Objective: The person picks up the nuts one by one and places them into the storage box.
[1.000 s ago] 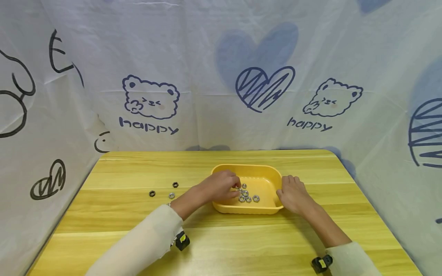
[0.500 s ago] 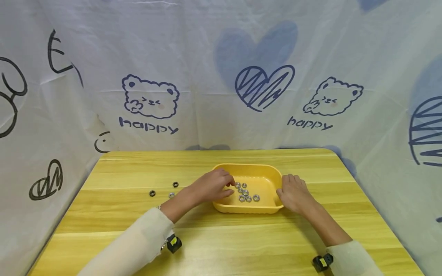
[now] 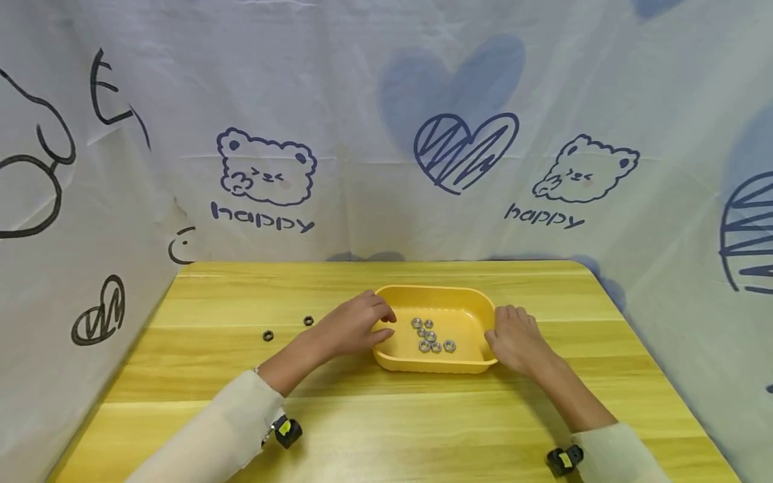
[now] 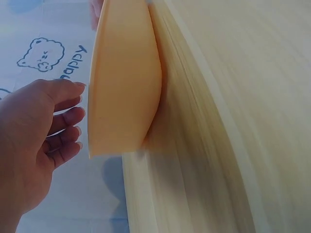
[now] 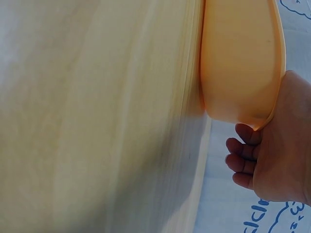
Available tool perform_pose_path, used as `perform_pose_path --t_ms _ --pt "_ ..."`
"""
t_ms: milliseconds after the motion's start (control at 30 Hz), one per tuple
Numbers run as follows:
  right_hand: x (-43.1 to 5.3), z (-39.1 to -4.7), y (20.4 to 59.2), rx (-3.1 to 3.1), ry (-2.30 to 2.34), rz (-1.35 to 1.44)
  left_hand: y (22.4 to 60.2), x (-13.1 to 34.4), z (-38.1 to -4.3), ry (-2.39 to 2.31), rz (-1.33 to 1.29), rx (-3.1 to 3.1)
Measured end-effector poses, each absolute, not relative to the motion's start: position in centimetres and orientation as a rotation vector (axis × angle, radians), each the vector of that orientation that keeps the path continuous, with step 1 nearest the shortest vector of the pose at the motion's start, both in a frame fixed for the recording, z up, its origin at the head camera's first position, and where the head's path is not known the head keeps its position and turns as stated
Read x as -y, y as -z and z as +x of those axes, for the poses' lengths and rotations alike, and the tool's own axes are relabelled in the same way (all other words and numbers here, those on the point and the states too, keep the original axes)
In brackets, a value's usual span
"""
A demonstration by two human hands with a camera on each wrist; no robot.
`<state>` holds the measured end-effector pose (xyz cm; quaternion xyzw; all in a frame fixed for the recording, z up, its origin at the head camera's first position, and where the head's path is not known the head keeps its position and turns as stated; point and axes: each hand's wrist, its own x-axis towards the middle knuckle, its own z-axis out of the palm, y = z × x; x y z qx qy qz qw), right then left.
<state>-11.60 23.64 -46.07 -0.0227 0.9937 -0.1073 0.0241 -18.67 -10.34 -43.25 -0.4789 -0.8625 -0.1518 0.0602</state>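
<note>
My left hand [image 3: 353,325] hovers at the left rim of a yellow plastic tray [image 3: 431,367], its fingers loosely bent and nothing between them. In the left wrist view, the fingertips [image 4: 73,116] are right beside the tray wall [image 4: 124,82]. On the opposite side my right hand [image 3: 516,341] grips the tray's right end, thumb at the rim and fingers curled outside; the right wrist view shows those fingers [image 5: 243,162] against the end wall. Several silver hex nuts [image 3: 431,337] lie grouped on the tray floor.
Two dark hex nuts [image 3: 268,335] lie apart on the wooden table [image 3: 386,429], left of the tray. A white printed cloth [image 3: 362,201] hangs behind the table and along both sides.
My left hand has drawn back leftward from the nuts to the tray's left rim, leaving a silver nut inside. The loose silver nut on the table is now hidden behind my left arm.
</note>
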Motion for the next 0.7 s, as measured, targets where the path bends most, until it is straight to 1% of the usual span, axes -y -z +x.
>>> perform_pose_path --t_ms 700 --pt "-23.7 -12.0 45.2 -3.055 0.341 -0.068 42.7 13.3 -18.7 0.497 -1.385 2.583"
